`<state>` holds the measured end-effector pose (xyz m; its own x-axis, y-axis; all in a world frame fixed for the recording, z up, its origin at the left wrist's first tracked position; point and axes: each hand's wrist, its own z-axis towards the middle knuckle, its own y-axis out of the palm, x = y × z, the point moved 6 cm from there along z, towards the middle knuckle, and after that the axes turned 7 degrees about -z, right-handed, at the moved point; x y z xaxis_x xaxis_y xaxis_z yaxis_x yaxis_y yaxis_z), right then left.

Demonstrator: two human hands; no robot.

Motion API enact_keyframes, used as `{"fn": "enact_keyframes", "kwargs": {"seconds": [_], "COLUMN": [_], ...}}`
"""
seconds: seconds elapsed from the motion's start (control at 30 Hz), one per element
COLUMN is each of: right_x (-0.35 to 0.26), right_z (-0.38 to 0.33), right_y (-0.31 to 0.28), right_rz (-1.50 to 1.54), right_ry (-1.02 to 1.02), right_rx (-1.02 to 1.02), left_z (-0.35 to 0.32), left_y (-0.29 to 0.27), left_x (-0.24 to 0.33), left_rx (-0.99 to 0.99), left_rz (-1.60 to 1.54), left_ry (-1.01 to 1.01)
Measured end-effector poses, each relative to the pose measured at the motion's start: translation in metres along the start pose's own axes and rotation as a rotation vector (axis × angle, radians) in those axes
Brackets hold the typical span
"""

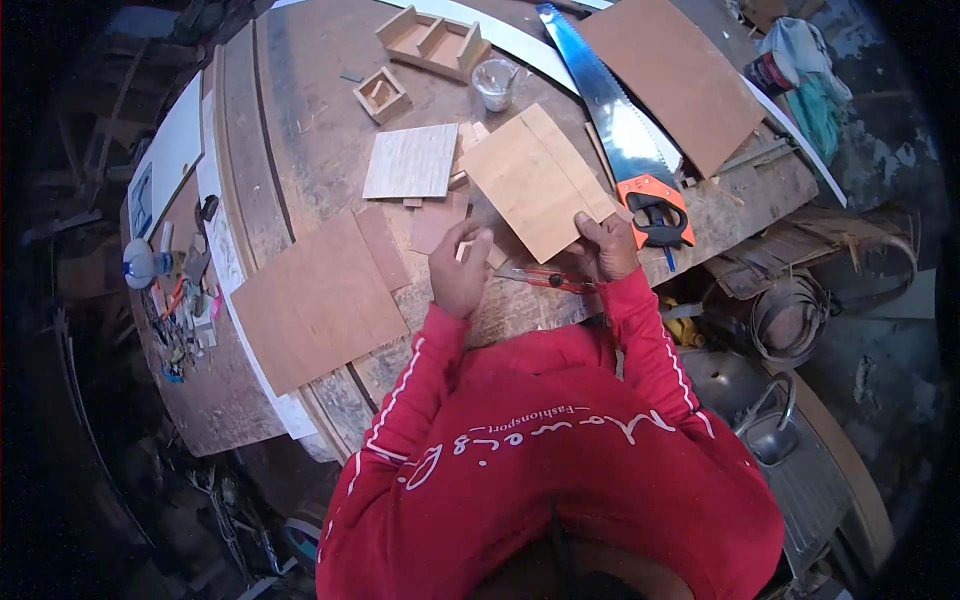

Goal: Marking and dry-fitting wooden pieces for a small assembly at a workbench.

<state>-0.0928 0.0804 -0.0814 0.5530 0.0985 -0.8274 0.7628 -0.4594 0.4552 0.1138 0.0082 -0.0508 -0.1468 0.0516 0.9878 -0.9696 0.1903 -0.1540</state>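
My right hand (608,245) grips the lower right corner of a light plywood panel (535,180), thumb on top. A pencil-like line runs across the panel near its upper right side. Beside the panel's lower left edge, my left hand (460,270) is curled, apart from the panel. Its fingertips are drawn together, and whether they hold anything small cannot be made out. Between my hands lies a red utility knife (555,281) on the workbench. A pale square board (410,162) and small wooden offcuts (437,222) lie just beyond my left hand.
A handsaw (620,110) with an orange-black handle lies right of the panel, by a large brown board (675,80). Another brown board (320,305) lies at left. Farther back are a divided wooden box (430,42), a small wooden box (382,96) and a clear cup (495,84).
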Motion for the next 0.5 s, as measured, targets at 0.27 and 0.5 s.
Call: {"fn": "enact_keyframes", "kwargs": {"seconds": [0.27, 0.5], "right_x": [0.019, -0.041], "right_z": [0.011, -0.007], "right_y": [0.01, -0.103], "right_rz": [-0.172, -1.088], "right_ry": [0.149, -0.532], "right_rx": [-0.068, 0.659], "left_z": [0.029, 0.089], "left_y": [0.004, -0.074], "left_x": [-0.026, -0.071], "left_rx": [-0.001, 0.32], "left_rz": [-0.429, -0.315], "left_ry": [-0.3, -0.428]}}
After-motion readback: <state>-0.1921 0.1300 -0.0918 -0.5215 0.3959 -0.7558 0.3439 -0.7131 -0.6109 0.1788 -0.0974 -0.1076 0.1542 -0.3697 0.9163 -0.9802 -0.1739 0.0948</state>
